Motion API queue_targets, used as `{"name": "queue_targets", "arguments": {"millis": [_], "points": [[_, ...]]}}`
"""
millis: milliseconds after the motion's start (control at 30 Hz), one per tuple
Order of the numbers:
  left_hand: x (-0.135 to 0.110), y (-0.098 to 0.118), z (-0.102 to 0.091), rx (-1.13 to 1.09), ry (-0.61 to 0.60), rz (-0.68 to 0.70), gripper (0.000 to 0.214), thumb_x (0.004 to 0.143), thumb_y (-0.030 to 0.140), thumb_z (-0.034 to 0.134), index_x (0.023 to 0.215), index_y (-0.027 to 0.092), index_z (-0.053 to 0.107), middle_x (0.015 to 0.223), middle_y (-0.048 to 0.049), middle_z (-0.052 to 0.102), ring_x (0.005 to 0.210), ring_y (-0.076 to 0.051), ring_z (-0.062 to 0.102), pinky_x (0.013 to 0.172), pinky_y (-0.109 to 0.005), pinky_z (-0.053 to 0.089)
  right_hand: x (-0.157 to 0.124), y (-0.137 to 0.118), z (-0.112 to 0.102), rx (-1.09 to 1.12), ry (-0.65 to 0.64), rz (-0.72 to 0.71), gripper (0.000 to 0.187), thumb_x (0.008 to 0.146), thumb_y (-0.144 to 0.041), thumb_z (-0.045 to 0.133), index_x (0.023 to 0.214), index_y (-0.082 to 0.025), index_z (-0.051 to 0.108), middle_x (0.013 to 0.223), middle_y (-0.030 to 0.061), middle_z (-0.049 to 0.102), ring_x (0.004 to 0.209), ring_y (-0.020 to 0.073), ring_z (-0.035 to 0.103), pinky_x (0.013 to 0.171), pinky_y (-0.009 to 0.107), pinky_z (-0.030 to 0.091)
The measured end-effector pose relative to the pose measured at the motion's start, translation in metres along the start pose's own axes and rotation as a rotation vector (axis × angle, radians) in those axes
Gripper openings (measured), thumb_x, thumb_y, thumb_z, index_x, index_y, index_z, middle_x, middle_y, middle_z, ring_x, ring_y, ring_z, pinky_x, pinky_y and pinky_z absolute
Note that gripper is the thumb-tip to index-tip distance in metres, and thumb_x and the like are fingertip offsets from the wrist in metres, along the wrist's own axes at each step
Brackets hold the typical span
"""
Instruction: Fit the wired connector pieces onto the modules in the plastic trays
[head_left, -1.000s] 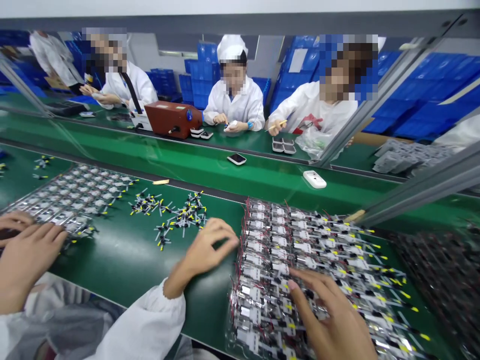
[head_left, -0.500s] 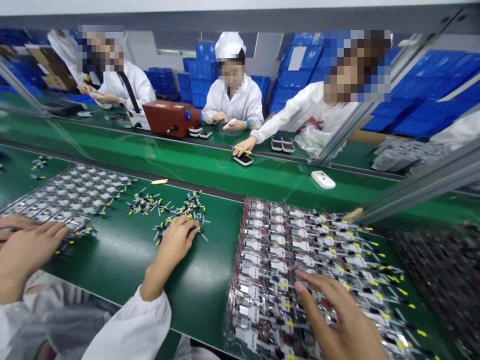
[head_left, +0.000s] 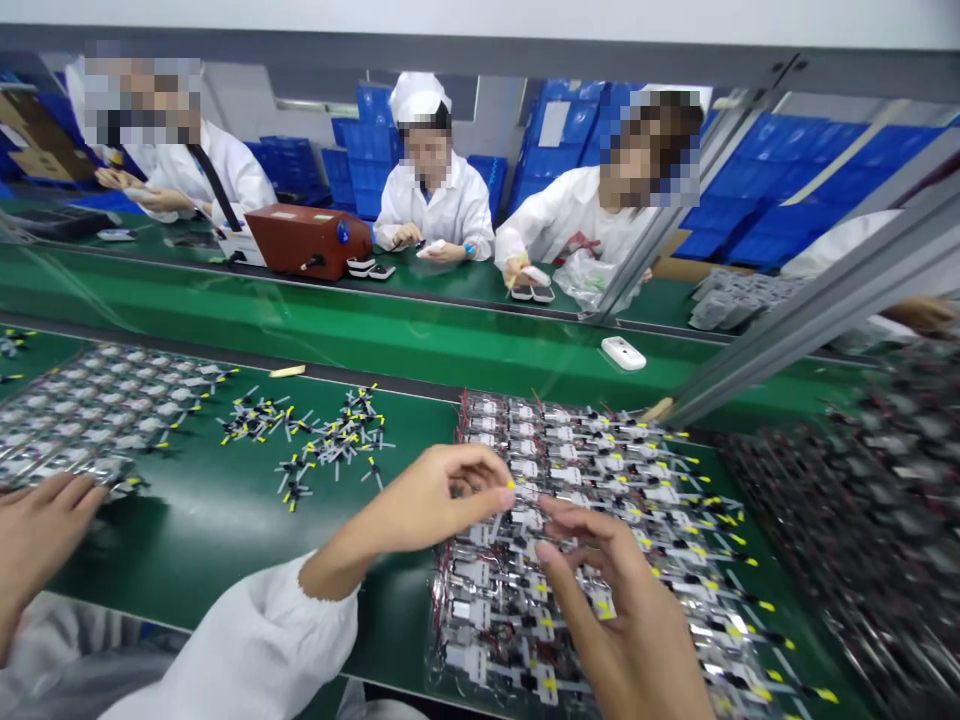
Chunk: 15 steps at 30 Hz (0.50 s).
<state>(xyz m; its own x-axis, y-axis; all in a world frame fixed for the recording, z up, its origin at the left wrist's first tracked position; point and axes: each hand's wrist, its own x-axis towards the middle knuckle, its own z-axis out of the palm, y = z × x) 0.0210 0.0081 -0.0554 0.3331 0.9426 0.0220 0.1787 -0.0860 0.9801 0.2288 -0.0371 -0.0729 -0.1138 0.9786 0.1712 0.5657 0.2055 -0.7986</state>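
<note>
My left hand is closed in a pinch over the left side of a clear plastic tray. Yellow shows at its fingertips, from a small yellow-tipped part mostly hidden by the fingers. My right hand hovers above the tray's middle, its thumb and fingers apart, close to the left fingertips. Rows of small assemblies with white blocks, red wires, black pieces and yellow tips fill the tray. Loose black-and-grey parts with yellow ends lie in a pile on the green table, left of the tray.
At far left, a co-worker's hand rests by another filled tray. Dark stacked trays stand on the right. A white casing lies on the green conveyor. Several co-workers sit beyond it. A metal post slants at right.
My left hand has moved right from the loose pile to above the tray, with a yellow-tipped part in its fingers. My right hand has come nearer to it. The view has shifted slightly.
</note>
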Motion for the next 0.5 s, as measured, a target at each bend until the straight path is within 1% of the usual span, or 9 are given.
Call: {"name": "queue_targets", "arguments": {"millis": [67, 100, 133, 200, 267, 333, 400, 433, 500], "points": [[0.018, 0.008, 0.009, -0.036, -0.208, -0.004, 0.019, 0.085, 0.035, 0.068, 0.09, 0.016, 0.064, 0.083, -0.0017, 0.066, 0.075, -0.013, 0.059, 0.072, -0.027, 0.047, 0.006, 0.001, -0.001, 0.079, 0.012, -0.01, 0.036, 0.095, -0.049, 0.053, 0.122, -0.025, 0.055, 0.117, 0.0109, 0.066, 0.09, 0.0226, 0.069, 0.072, 0.033, 0.059], [0.026, 0.01, 0.013, -0.069, -0.265, -0.02, 0.019, 0.084, 0.032, 0.069, 0.092, 0.017, 0.063, 0.082, -0.0008, 0.065, 0.074, -0.012, 0.058, 0.071, -0.026, 0.046, 0.009, 0.003, -0.003, 0.117, 0.006, -0.001, 0.036, 0.094, -0.049, 0.054, 0.122, -0.025, 0.054, 0.115, 0.0103, 0.066, 0.092, 0.0227, 0.069, 0.073, 0.032, 0.059], [0.034, 0.01, 0.016, -0.114, -0.291, -0.044, 0.02, 0.082, 0.03, 0.071, 0.093, 0.017, 0.06, 0.081, 0.0004, 0.063, 0.071, -0.011, 0.058, 0.068, -0.025, 0.045, 0.011, 0.007, -0.005, 0.152, -0.003, 0.022, 0.036, 0.094, -0.049, 0.055, 0.121, -0.025, 0.055, 0.112, 0.0097, 0.067, 0.092, 0.0225, 0.069, 0.072, 0.031, 0.059], [0.045, 0.007, 0.022, -0.203, -0.302, -0.094, 0.027, 0.077, 0.027, 0.075, 0.093, 0.018, 0.055, 0.081, 0.0022, 0.06, 0.064, -0.008, 0.056, 0.062, -0.022, 0.042, 0.015, 0.013, -0.009, 0.21, -0.015, 0.094, 0.033, 0.092, -0.05, 0.058, 0.113, -0.025, 0.056, 0.105, 0.009, 0.069, 0.087, 0.0223, 0.07, 0.07, 0.03, 0.059], [0.051, 0.003, 0.027, -0.25, -0.308, -0.116, 0.032, 0.074, 0.029, 0.079, 0.088, 0.017, 0.052, 0.081, 0.0022, 0.059, 0.061, -0.008, 0.056, 0.058, -0.021, 0.04, 0.015, 0.018, -0.011, 0.259, -0.021, 0.145, 0.03, 0.09, -0.051, 0.061, 0.103, -0.024, 0.056, 0.096, 0.0078, 0.069, 0.08, 0.0221, 0.07, 0.067, 0.03, 0.058], [0.054, -0.002, 0.031, -0.29, -0.315, -0.128, 0.034, 0.074, 0.034, 0.079, 0.086, 0.017, 0.051, 0.08, 0.0018, 0.058, 0.062, -0.009, 0.057, 0.058, -0.022, 0.042, 0.015, 0.022, -0.012, 0.294, -0.043, 0.159, 0.029, 0.089, -0.052, 0.063, 0.091, -0.024, 0.054, 0.087, 0.0051, 0.068, 0.076, 0.0212, 0.07, 0.066, 0.028, 0.057], [0.054, -0.007, 0.031, -0.287, -0.313, -0.127, 0.033, 0.078, 0.036, 0.076, 0.089, 0.017, 0.052, 0.08, 0.0016, 0.058, 0.063, -0.011, 0.059, 0.06, -0.024, 0.045, 0.015, 0.025, -0.014, 0.288, -0.051, 0.152, 0.029, 0.089, -0.052, 0.062, 0.087, -0.024, 0.054, 0.081, 0.0033, 0.066, 0.075, 0.0198, 0.068, 0.066, 0.026, 0.055], [0.052, -0.01, 0.03, -0.231, -0.294, -0.099, 0.029, 0.082, 0.036, 0.072, 0.092, 0.018, 0.053, 0.082, 0.0007, 0.059, 0.066, -0.012, 0.06, 0.063, -0.025, 0.046, 0.015, 0.027, -0.015, 0.259, -0.036, 0.14, 0.029, 0.09, -0.052, 0.061, 0.092, -0.024, 0.056, 0.081, 0.0033, 0.066, 0.075, 0.0194, 0.068, 0.066, 0.026, 0.055], [0.049, -0.017, 0.025, 0.033, -0.216, 0.042, 0.014, 0.091, 0.03, 0.06, 0.099, 0.018, 0.057, 0.092, -0.0026, 0.062, 0.08, -0.015, 0.061, 0.074, -0.03, 0.048, 0.017, 0.032, -0.02, 0.14, 0.009, 0.086, 0.032, 0.093, -0.051, 0.055, 0.106, -0.023, 0.06, 0.086, 0.0049, 0.066, 0.075, 0.0192, 0.066, 0.066, 0.027, 0.055]]}}
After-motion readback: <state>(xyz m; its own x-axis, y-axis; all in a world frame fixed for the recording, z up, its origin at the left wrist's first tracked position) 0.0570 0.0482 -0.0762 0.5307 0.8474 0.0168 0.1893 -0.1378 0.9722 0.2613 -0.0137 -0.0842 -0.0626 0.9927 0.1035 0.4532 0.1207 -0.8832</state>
